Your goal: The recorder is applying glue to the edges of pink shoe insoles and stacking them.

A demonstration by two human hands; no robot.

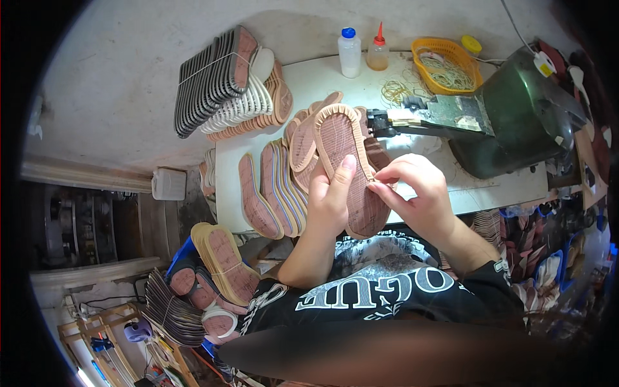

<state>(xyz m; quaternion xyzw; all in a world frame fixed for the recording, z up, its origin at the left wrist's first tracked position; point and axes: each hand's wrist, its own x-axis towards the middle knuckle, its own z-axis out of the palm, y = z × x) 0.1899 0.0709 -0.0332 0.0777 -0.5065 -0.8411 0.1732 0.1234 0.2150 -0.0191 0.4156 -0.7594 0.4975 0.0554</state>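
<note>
Both hands held one shoe sole (345, 169) above the desk's (309, 84) near edge: the left hand (330, 197) gripped it from below, thumb on top, while the right hand (412, 193) pinched its right rim. More soles (274, 187) lay fanned beside it.

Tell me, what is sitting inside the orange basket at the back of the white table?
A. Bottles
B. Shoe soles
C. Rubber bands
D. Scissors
C: the orange basket holds a heap of thin pale rubber bands, while the bottles stand outside, left of it.
</note>
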